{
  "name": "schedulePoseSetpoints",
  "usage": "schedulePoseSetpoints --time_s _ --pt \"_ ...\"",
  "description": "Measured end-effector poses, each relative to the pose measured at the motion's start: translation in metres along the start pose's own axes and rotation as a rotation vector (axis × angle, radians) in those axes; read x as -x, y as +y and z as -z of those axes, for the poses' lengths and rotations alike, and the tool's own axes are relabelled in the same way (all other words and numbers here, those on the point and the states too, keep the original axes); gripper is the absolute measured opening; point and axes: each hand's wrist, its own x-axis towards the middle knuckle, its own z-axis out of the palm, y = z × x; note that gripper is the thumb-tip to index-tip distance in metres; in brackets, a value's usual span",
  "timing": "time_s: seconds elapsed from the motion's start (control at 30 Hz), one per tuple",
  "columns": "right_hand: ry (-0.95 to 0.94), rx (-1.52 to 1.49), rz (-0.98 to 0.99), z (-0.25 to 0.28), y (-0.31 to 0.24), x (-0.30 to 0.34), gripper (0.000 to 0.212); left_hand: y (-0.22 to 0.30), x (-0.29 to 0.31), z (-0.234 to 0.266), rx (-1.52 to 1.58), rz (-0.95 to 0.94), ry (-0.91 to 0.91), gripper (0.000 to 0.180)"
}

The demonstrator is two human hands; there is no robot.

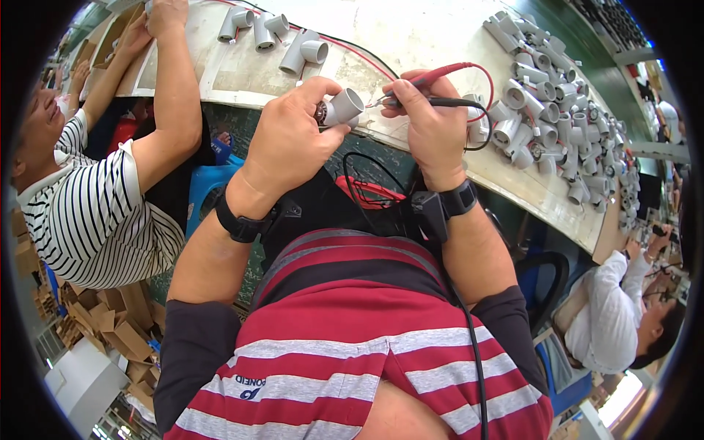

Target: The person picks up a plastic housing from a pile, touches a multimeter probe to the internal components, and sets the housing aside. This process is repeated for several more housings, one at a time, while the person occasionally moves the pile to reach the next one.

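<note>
My left hand (287, 139) is closed around a grey T-shaped plastic housing (345, 105), its round opening facing up and to the right. Dark and metallic parts show at the end near my fingers. Pinched together in my right hand (434, 139) are a red test probe (429, 76) and a black test probe (449, 102). Their thin metal tips point left, close to the housing's right side; whether they touch its wires or contacts is too small to tell. Both hands are above the table's near edge.
Several grey housings (301, 53) stand at the table's upper left, beside red and black wires (359, 50). A large heap of similar housings (546, 110) covers the right side. A co-worker in a striped shirt (103, 213) sits left; another in white (605, 319) sits right.
</note>
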Motion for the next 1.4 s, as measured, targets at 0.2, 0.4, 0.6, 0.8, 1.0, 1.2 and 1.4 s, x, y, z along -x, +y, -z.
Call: schedulePoseSetpoints --time_s 0.2,0.4,0.6,0.8,1.0,1.2,1.4 --pt "0.009 0.079 -0.033 -0.003 0.003 -0.004 0.018 0.000 -0.005 0.000 -0.128 -0.207 0.038 0.031" --pt "0.007 0.089 -0.063 -0.002 0.005 -0.004 0.016 0.002 -0.006 0.001 -0.129 -0.192 0.007 0.031" --pt "-0.011 0.133 -0.064 -0.003 0.007 -0.005 0.012 -0.001 -0.005 0.000 -0.197 -0.199 -0.001 0.037" --pt "-0.042 0.249 -0.086 -0.001 0.006 -0.007 0.013 0.004 -0.005 -0.001 -0.174 -0.192 -0.002 0.032" --pt "-0.022 0.316 -0.066 -0.003 0.006 -0.005 0.013 0.002 -0.004 -0.004 -0.144 -0.200 0.007 0.031" --pt "-0.014 0.321 -0.068 -0.002 0.007 -0.006 0.012 -0.002 -0.001 -0.006 -0.167 -0.195 0.008 0.038" --pt "0.000 0.318 -0.033 -0.003 0.011 -0.004 0.012 -0.004 0.002 -0.012 -0.074 -0.186 0.064 0.037"
